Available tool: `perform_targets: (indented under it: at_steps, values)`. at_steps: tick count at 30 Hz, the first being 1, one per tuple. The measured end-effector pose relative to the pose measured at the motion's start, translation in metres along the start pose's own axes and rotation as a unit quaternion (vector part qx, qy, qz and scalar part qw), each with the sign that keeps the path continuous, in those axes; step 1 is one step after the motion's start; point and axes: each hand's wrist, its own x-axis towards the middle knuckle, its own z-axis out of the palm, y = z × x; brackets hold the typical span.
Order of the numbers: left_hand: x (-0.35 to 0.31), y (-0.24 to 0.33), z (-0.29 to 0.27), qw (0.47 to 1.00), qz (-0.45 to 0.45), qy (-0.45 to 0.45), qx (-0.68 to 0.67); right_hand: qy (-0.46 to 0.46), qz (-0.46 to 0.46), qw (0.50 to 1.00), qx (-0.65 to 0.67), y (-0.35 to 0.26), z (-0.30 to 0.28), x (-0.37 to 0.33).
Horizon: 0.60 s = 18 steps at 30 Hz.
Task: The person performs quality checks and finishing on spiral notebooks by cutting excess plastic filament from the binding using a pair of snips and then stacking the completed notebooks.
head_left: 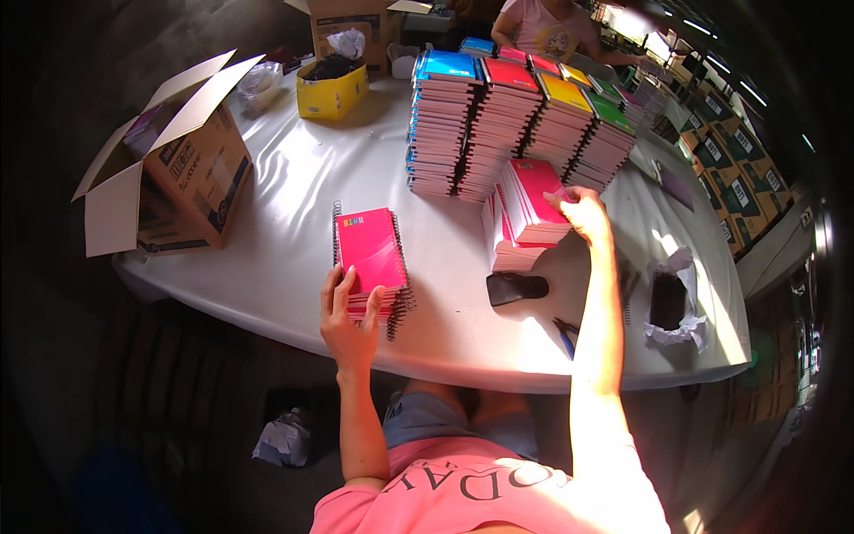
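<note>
My left hand (349,322) is at the near end of a low stack of pink spiral notebooks (369,249), its fingers along the left side and its thumb at the front. Black wire coils stick out on both long sides of that stack. To the right, my right hand (584,214) pinches the near right edge of a pink-covered notebook (536,185) on top of a pile. No coil shows on this pile of pink notebook blocks (516,254). A black oblong object (517,287) lies just in front of the pile.
Tall stacks of blue, red, yellow and green spiral notebooks (511,116) stand behind. An open carton (191,178) is at left, near a yellow box (333,93). Blue-handled pliers (566,338) and a paper-lined dark container (673,298) lie at right. A person (551,31) is across the table.
</note>
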Motion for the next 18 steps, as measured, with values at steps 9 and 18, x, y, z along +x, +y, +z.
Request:
perform_targets:
  at_steps: [9,18]
  values:
    - [0.007,0.085,-0.016,0.973,0.203,0.103,0.046,0.178,-0.173,0.956,0.155,-0.034,-0.003,-0.062]
    - [-0.088,0.114,0.083,0.927,0.228,-0.295,0.042,-0.130,-0.210,0.968,-0.045,0.068,0.043,-0.193]
